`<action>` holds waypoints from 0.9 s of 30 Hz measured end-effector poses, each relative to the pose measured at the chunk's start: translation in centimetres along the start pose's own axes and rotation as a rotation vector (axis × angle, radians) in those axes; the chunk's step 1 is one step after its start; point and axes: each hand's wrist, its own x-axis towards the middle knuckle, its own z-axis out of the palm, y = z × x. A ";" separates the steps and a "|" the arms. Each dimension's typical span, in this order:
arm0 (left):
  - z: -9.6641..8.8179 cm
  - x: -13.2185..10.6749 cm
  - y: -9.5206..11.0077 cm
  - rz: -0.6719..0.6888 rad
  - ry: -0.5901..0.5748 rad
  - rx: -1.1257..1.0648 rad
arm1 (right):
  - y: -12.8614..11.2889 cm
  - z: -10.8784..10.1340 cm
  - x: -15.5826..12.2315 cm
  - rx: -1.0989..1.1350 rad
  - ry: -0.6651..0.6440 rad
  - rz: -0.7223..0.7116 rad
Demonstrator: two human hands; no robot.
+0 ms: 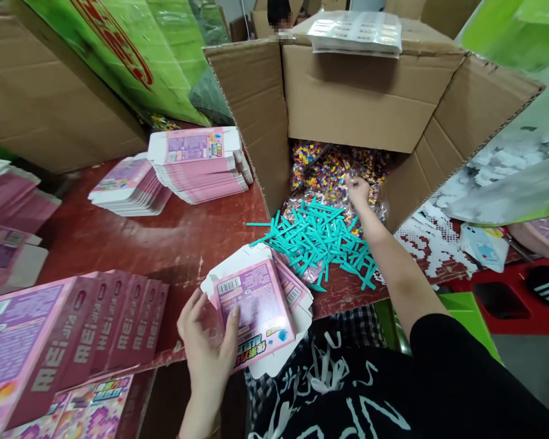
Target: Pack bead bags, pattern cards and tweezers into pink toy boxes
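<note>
Meanwhile the left hand [208,347] clasps a pink carton [258,311] at lower centre, opening up for filling, while the right hand [357,189] closes on bead bags [333,167] inside the cardboard box [361,97] above the teal sticks [322,241].

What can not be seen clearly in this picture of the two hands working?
Head view only:
- Right hand: fingertips are buried among clear bags of multicoloured beads in the open cardboard carton; its grip cannot be judged.
- Pink printed folding box at the left hand: its print is too small to read.
- Row of assembled pink boxes: cut off by the left edge.
</note>
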 end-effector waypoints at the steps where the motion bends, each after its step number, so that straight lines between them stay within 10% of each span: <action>1: 0.0 0.0 1.0 0.066 -0.012 0.004 | -0.9 -0.7 -0.6 0.046 0.042 -0.068; 5: 2.3 -0.5 5.5 0.111 -0.172 -0.214 | -3.8 -6.0 -9.6 0.294 -0.019 -0.434; 11: 9.1 -3.3 10.8 -0.423 -0.849 -0.663 | -3.0 -13.3 -27.9 0.323 -0.340 -0.502; 16: 11.3 -6.4 11.1 -0.562 -1.199 -0.819 | 6.6 -20.0 -22.0 -0.058 0.040 -0.176; 18: 11.8 -7.6 10.8 -0.609 -1.240 -0.838 | 10.6 -22.1 -17.8 -0.363 0.001 0.004; 27: 13.7 -9.0 9.4 -0.740 -0.806 -0.729 | 15.6 -23.9 -13.3 -0.374 -0.349 0.266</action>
